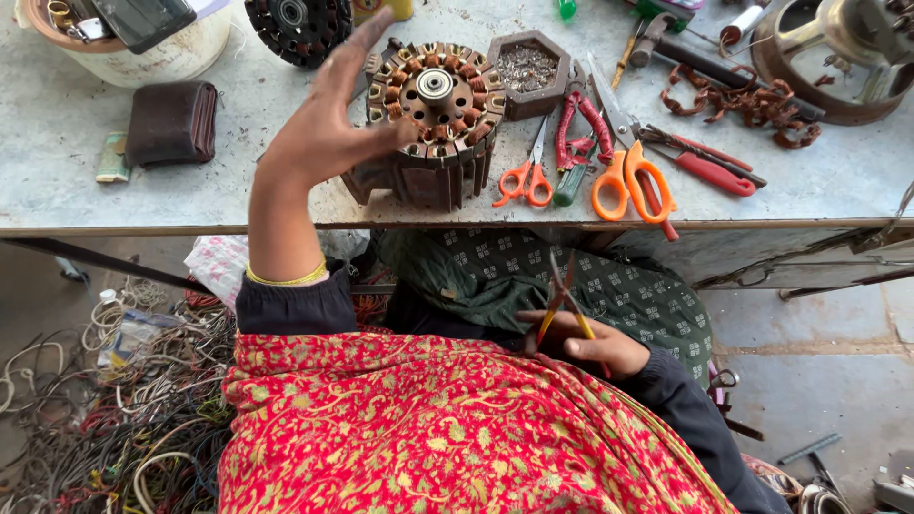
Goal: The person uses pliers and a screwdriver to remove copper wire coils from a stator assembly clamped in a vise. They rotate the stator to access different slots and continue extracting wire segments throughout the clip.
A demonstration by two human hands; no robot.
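My left hand [328,119] is raised over the bench with its fingers spread, its thumb touching the rim of a round motor stator [433,119] wound with copper coils. The stator stands near the front edge of the grey workbench [114,205]. My right hand [586,345] rests low over my lap, shut on a small pair of pliers [562,295] with yellow and red handles, jaws pointing up. A red patterned shawl [438,428] covers my lap.
Orange scissors [526,181], larger orange scissors [633,181], red pliers [581,133], a hexagonal tray of scraps [526,71], copper wire coils [752,100], a brown wallet [171,122] and a white bowl [162,57] lie on the bench. Tangled wires [114,400] pile on the floor at left.
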